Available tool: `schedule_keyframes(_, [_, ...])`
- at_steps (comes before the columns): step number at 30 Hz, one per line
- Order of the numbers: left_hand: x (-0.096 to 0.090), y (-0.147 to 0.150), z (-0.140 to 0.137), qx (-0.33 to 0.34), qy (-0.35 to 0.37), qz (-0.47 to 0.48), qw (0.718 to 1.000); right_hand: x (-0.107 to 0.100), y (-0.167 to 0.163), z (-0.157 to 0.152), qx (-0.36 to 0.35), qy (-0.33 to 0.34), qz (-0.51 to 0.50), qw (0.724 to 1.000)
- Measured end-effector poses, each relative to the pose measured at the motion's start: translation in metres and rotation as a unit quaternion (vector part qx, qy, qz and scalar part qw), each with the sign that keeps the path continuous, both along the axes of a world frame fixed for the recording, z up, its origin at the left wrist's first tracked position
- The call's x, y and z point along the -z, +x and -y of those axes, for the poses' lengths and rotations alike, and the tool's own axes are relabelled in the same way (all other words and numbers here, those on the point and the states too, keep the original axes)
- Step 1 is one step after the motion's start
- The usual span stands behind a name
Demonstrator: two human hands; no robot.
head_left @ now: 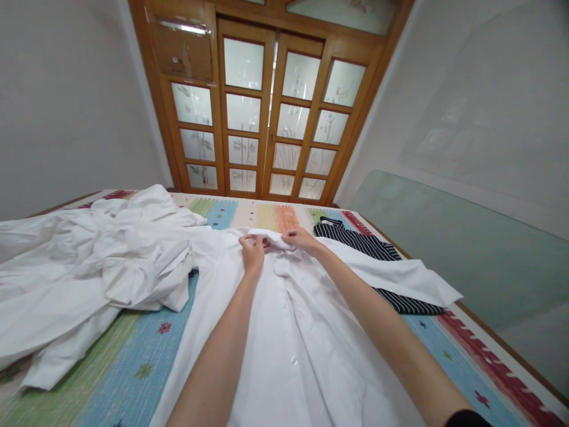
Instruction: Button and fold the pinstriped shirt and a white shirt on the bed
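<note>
A white button-front shirt (262, 344) lies spread out on its back, its collar end away from me and its front partly overlapped. At the collar, the fingers of my left hand (252, 254) are curled and pinch the cloth. My right hand (301, 239) grips the collar a little to the right, thumb and fingers closed on the fabric. Small buttons run down the front placket. One sleeve (409, 276) stretches out to the right across a folded black-and-white striped garment (360, 240).
A crumpled heap of white clothing (111, 255) lies on the left, against the shirt's side. Beneath everything is a bed cover (155, 344) with coloured stripes. A pale green headboard-like panel (466, 243) stands along the right, and wooden glazed doors (269, 112) are beyond the far edge.
</note>
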State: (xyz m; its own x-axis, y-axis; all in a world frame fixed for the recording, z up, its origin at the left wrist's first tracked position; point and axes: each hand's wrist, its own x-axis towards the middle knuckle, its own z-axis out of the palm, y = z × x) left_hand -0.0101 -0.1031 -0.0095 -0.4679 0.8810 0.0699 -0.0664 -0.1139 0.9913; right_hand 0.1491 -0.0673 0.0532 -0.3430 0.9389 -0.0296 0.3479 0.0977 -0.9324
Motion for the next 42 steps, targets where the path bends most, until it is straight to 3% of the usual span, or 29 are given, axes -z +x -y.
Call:
schedule_keyframes(6, [0.007,-0.006,-0.006,-0.049,0.021,-0.033,0.998,0.001,0.009,0.004,-0.03,-0.006,0.022,0.999])
schedule_keyframes(13, [-0.001,-0.006,0.0,-0.051,0.039,0.036,0.997,0.003,0.022,0.007,-0.061,0.056,0.076,0.994])
schedule_keyframes(19, [-0.005,-0.008,0.002,-0.084,0.036,0.047,0.995,0.006,0.025,0.006,-0.014,0.078,0.103,0.992])
schedule_keyframes(24, [-0.006,-0.007,0.0,-0.024,0.066,0.113,0.991,0.001,0.025,0.012,-0.016,0.033,0.048,0.998])
schedule_keyframes(28, [-0.007,0.003,0.008,0.047,0.109,-0.008,0.993,-0.006,0.026,0.016,-0.031,0.017,-0.01,0.999])
schedule_keyframes(32, [-0.012,0.01,0.019,0.106,0.138,-0.188,0.967,-0.01,0.028,0.019,-0.066,0.034,-0.014,0.997])
schedule_keyframes(35, [-0.015,0.011,0.022,0.089,0.141,-0.246,0.955,-0.01,0.029,0.02,-0.063,0.064,0.013,0.996])
schedule_keyframes(42, [-0.008,0.007,0.013,-0.006,0.153,-0.261,0.953,-0.015,0.036,0.032,0.094,0.096,0.152,0.979])
